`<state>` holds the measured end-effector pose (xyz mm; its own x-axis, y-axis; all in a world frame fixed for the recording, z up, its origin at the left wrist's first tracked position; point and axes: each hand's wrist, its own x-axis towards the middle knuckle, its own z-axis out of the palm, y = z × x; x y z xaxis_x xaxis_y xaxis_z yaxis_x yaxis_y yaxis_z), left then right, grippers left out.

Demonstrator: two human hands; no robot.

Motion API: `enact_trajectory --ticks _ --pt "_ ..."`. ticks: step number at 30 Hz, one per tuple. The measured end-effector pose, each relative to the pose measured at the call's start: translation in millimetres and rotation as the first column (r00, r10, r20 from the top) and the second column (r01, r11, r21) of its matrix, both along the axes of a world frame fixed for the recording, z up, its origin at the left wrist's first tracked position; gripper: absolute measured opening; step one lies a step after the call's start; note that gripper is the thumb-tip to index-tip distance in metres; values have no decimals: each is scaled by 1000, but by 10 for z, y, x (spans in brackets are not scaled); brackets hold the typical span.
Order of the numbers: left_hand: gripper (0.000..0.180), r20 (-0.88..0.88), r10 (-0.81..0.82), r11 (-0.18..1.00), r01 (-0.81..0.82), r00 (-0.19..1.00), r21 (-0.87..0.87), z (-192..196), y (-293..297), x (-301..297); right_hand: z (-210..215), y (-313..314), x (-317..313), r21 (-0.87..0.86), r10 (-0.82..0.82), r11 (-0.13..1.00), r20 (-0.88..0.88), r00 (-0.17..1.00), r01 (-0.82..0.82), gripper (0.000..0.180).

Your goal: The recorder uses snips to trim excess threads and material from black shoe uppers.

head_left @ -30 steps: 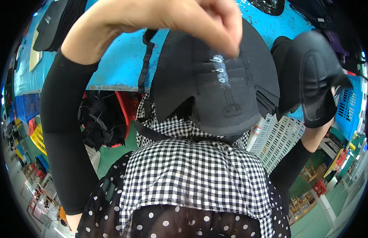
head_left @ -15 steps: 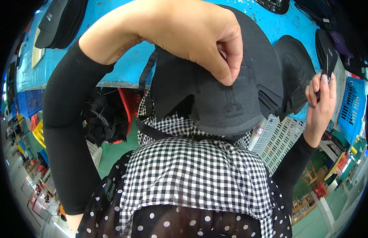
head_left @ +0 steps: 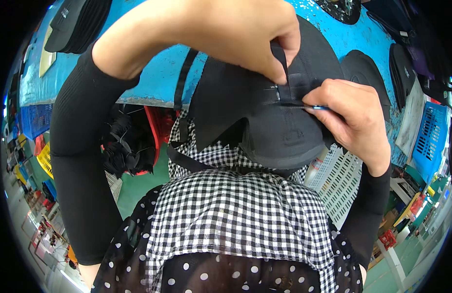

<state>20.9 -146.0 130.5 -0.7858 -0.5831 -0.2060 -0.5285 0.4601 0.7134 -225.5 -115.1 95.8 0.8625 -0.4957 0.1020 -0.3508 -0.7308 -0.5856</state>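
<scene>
A black fabric piece (head_left: 226, 97) with stitched lines lies over the front edge of the blue table (head_left: 152, 83). My left hand (head_left: 245, 39) is closed above it, pinching a narrow black strap (head_left: 285, 92) and lifting it off the fabric. From the right, my right hand (head_left: 355, 117) grips a slim tool (head_left: 319, 107) with a thin blade and a blue part. The blade points left and lies at the strap's base; whether it touches the strap I cannot tell. Most of the tool's handle is hidden in my fingers.
Black fabric pieces are stacked at the far left (head_left: 79, 24) and right (head_left: 401, 73). Another black piece (head_left: 365, 73) lies beside the work. Below the table edge are a red container (head_left: 157, 127) with black scraps and a white perforated basket (head_left: 338, 185). A blue basket (head_left: 428, 136) stands right.
My right hand has come in from the far right to the fabric, bringing the slim tool. My left hand now holds the strap raised. The fabric has shifted slightly.
</scene>
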Motion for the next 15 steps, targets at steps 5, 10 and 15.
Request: enact_trajectory --ticks 5,10,15 --pt "22 44 -22 958 8 999 287 57 -52 49 59 -137 -23 276 173 948 -33 984 -157 12" --pt "22 173 5 964 -51 985 261 6 -48 -25 35 -111 80 -74 -12 997 -50 999 8 17" --pt "21 18 -3 997 1 1000 83 45 8 31 79 -142 161 -87 -83 994 -147 986 70 15"
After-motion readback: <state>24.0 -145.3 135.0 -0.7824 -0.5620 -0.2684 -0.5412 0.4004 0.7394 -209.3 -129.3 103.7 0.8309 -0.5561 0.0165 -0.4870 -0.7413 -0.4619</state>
